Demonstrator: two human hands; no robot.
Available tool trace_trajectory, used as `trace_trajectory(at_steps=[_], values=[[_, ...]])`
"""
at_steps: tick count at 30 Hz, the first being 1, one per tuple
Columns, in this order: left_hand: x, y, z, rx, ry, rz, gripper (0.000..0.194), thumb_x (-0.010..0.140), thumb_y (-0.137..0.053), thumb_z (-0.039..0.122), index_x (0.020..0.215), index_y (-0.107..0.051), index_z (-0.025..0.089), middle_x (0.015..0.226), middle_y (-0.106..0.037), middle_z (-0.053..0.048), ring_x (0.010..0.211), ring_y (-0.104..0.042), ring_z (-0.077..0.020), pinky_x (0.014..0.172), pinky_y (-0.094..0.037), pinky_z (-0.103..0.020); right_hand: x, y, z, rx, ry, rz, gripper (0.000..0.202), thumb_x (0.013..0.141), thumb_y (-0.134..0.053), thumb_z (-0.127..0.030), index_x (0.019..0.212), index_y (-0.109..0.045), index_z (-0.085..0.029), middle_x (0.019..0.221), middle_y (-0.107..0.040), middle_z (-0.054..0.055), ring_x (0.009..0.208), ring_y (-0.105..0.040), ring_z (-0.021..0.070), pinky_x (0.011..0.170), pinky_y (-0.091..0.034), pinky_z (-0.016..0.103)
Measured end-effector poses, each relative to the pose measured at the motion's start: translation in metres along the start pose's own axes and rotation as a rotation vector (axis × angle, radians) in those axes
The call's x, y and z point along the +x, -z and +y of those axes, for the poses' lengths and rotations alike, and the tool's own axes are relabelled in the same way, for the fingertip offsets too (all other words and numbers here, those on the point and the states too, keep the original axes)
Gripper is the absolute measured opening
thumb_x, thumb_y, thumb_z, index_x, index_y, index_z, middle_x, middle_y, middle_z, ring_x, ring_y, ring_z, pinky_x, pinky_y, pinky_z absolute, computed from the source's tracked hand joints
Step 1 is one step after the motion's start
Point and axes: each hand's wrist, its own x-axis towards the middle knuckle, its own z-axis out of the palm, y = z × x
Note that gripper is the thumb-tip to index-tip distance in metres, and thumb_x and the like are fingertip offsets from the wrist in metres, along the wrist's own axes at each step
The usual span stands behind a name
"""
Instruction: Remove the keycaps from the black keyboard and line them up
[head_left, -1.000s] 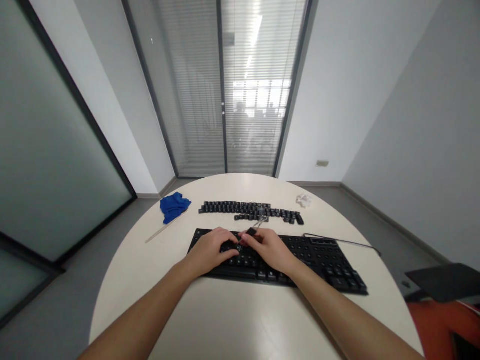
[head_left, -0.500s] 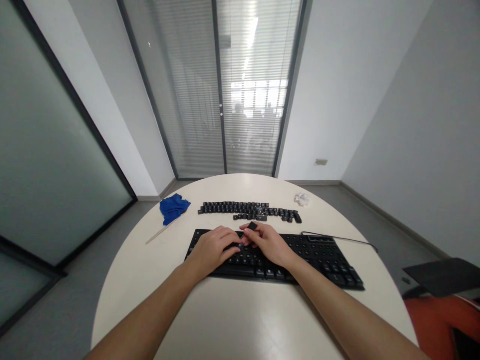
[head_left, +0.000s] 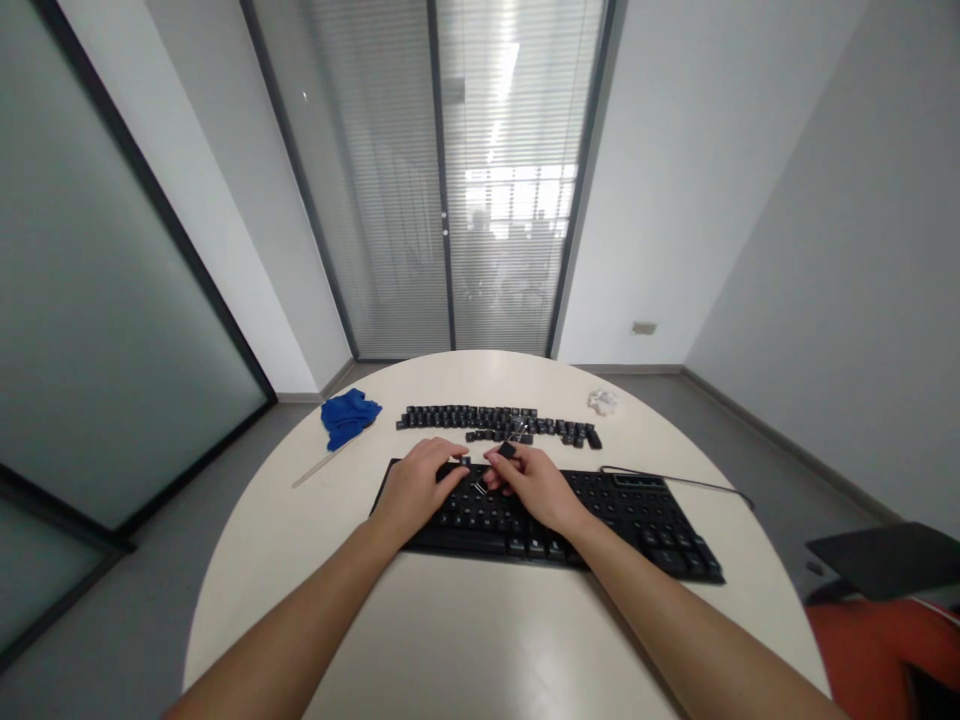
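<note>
A black keyboard (head_left: 645, 530) lies across the table, several of its key places bare. Over its left part, my left hand (head_left: 424, 485) has a small black keycap (head_left: 465, 461) at its fingertips, near the keyboard's back edge. My right hand (head_left: 536, 485), above the keyboard's middle, is closed on a small tool with a black handle (head_left: 508, 451) and thin metal wires (head_left: 478, 487) that point down at the keys. Behind the keyboard, loose black keycaps (head_left: 442, 416) stand in rows.
A blue cloth (head_left: 349, 416) lies at the back left of the round table (head_left: 495, 640), with a thin wooden stick (head_left: 322, 467) beside it. Crumpled white material (head_left: 602, 402) sits at the back right. A cable (head_left: 690, 482) runs off the right edge.
My left hand has moved slightly left and back, and a keycap now shows at its fingertips. The tool's wires have come into view beside my right hand.
</note>
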Motion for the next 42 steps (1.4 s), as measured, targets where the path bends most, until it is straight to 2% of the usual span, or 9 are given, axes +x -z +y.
trace_trajectory(at_steps=[4, 8, 11, 16, 24, 42], values=[[0.019, -0.003, -0.016, 0.009, 0.243, 0.011, 0.016, 0.085, -0.062, 0.025, 0.099, -0.068, 0.024, 0.102, -0.069, -0.001, 0.088, -0.063, -0.0179, 0.082, -0.050, -0.030, 0.000, 0.000, 0.000, -0.008, 0.006, 0.009, 0.043, 0.088, -0.055, -0.055, 0.095, -0.062, -0.014, 0.079, -0.073, 0.007, 0.070, -0.068, 0.0168, 0.061, -0.051, 0.026], [0.040, -0.010, -0.027, 0.067, 0.425, -0.110, 0.019, 0.079, -0.066, 0.026, 0.097, -0.071, 0.026, 0.095, -0.072, 0.000, 0.086, -0.065, -0.0186, 0.079, -0.049, -0.029, -0.001, 0.000, -0.001, -0.007, 0.001, 0.014, 0.041, 0.088, -0.055, -0.054, 0.093, -0.062, -0.014, 0.078, -0.073, 0.007, 0.070, -0.068, 0.0165, 0.061, -0.051, 0.025], [0.051, -0.017, -0.032, 0.088, 0.476, -0.154, 0.020, 0.075, -0.068, 0.026, 0.095, -0.072, 0.027, 0.090, -0.074, -0.001, 0.084, -0.067, -0.0204, 0.073, -0.049, -0.028, -0.002, 0.000, -0.002, -0.004, 0.002, 0.010, 0.041, 0.088, -0.055, -0.054, 0.092, -0.061, -0.014, 0.079, -0.073, 0.007, 0.069, -0.068, 0.0165, 0.061, -0.050, 0.026], [0.060, -0.025, -0.033, 0.105, 0.479, -0.178, 0.020, 0.074, -0.068, 0.028, 0.093, -0.072, 0.026, 0.096, -0.074, -0.002, 0.088, -0.067, -0.0220, 0.074, -0.049, -0.029, -0.002, 0.000, -0.002, 0.005, -0.005, 0.004, 0.039, 0.089, -0.055, -0.053, 0.090, -0.060, -0.014, 0.079, -0.073, 0.008, 0.069, -0.067, 0.0167, 0.060, -0.049, 0.025], [0.061, -0.030, -0.032, 0.118, 0.446, -0.203, 0.020, 0.076, -0.068, 0.036, 0.093, -0.070, 0.025, 0.097, -0.074, -0.001, 0.091, -0.067, -0.0219, 0.074, -0.048, -0.029, -0.001, -0.001, -0.002, 0.017, 0.001, -0.002, 0.037, 0.089, -0.054, -0.052, 0.090, -0.060, -0.015, 0.079, -0.072, 0.007, 0.069, -0.067, 0.0165, 0.061, -0.049, 0.025], [0.071, -0.038, -0.032, 0.186, 0.407, -0.163, 0.018, 0.077, -0.068, 0.030, 0.095, -0.069, 0.026, 0.101, -0.072, -0.001, 0.097, -0.066, -0.0226, 0.077, -0.048, -0.030, -0.002, 0.000, -0.002, 0.019, -0.004, 0.000, 0.037, 0.089, -0.055, -0.052, 0.088, -0.060, -0.015, 0.078, -0.072, 0.007, 0.068, -0.067, 0.0165, 0.060, -0.049, 0.025]])
